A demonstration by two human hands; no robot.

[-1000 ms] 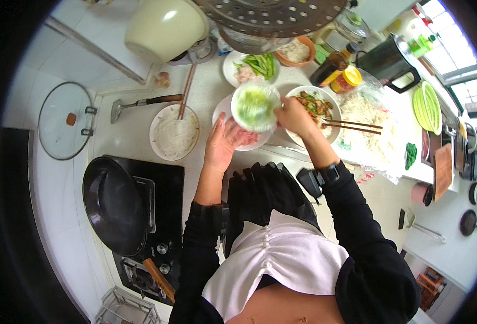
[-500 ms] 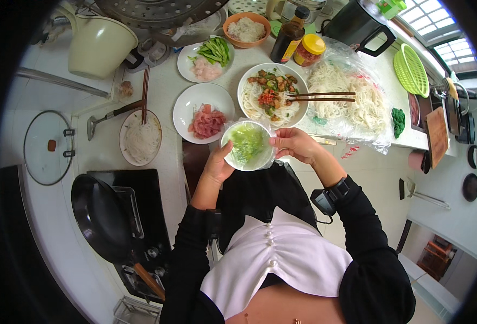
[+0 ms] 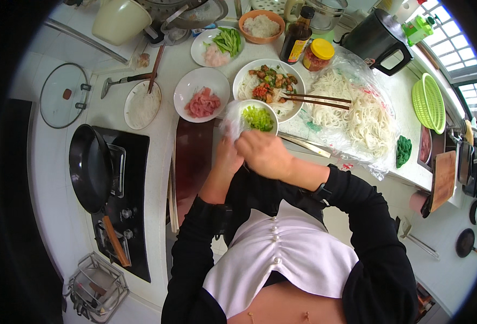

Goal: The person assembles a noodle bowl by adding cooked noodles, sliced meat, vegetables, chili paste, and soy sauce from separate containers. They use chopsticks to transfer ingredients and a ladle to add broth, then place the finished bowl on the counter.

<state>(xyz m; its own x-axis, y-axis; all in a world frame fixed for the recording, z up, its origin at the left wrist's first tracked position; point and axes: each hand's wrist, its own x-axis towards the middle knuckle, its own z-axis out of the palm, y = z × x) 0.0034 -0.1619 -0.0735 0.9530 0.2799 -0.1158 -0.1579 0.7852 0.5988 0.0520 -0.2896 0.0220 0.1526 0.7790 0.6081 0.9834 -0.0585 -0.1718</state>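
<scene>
Small white bowl (image 3: 275,121) with chopped greens (image 3: 258,117), where does it sit?

By the near edge of the tabletop (image 3: 179,59), partly overlapping the noodle bowl (image 3: 242,74) in this view. What supports it underneath is hidden.

And the hands?

Close together at the small bowl's near side. The left hand (image 3: 226,157) is at the lower end of the bunched clear film (image 3: 232,115); the right hand (image 3: 264,154) is beside it, fingers curled, knuckles up. I can't tell which one grips the film, or how firmly.

Does the film cover the greens?

It's gathered at the bowl's left; most of the greens show bare.

What's around?

A white plate (image 3: 182,89) of pink meat slices (image 3: 202,103) to the left, chopsticks (image 3: 325,99) resting across the noodle bowl, and bagged noodles (image 3: 357,108) further right.
</scene>
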